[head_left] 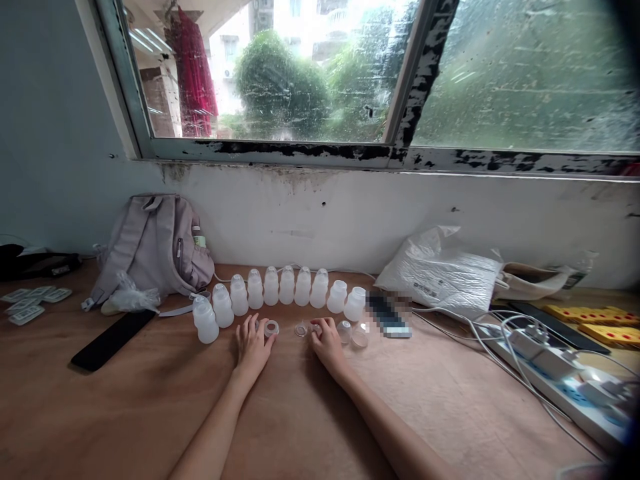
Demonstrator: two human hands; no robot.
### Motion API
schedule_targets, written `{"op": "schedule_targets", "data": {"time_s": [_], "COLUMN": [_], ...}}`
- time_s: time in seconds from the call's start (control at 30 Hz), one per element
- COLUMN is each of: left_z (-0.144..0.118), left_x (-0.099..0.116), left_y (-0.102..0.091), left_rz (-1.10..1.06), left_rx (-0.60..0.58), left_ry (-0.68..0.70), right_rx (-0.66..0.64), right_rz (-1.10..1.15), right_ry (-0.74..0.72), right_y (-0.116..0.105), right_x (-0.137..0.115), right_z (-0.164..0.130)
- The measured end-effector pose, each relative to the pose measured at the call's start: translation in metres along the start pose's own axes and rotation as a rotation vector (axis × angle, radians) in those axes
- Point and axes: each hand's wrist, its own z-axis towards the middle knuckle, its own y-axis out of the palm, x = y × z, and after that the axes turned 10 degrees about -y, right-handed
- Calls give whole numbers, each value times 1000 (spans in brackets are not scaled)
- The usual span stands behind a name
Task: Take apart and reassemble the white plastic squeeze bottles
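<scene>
Several frosted white bottles [271,287], shaped like baby bottles, stand upright in an arc beyond my hands. My left hand [253,347] rests on the table, its thumb and fingers curled around a whitish screw ring [271,327] with a round hole. My right hand [327,345] pinches a small clear part [315,326], mostly covered by the fingers. A thin clear ring [300,330] lies between the hands. Just right of my right hand are a clear domed cap [345,330] and a clear cup-like cover [360,335]. The two rightmost bottles [355,304] look shorter than the others.
A dark phone [131,337] lies left, near a grey backpack [150,247] and a plastic bag [133,293]. To the right are a blurred dark device [387,313], a silvery package [440,270], white cables and a power strip [565,380]. A wall with a window stands behind.
</scene>
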Motion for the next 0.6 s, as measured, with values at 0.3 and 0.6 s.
{"op": "schedule_targets", "data": {"time_s": [0.3,0.6], "left_z": [1,1], "left_x": [-1,-1], "left_y": [3,5], "left_rz": [40,3], "left_rx": [9,25], "left_ry": [-71,-63], "right_rx": [-13,-29], "right_rz": [-16,-3], "right_ry": [32,21], "right_y": [-1,-1], "right_x": [6,5], "right_z": [3,4]}}
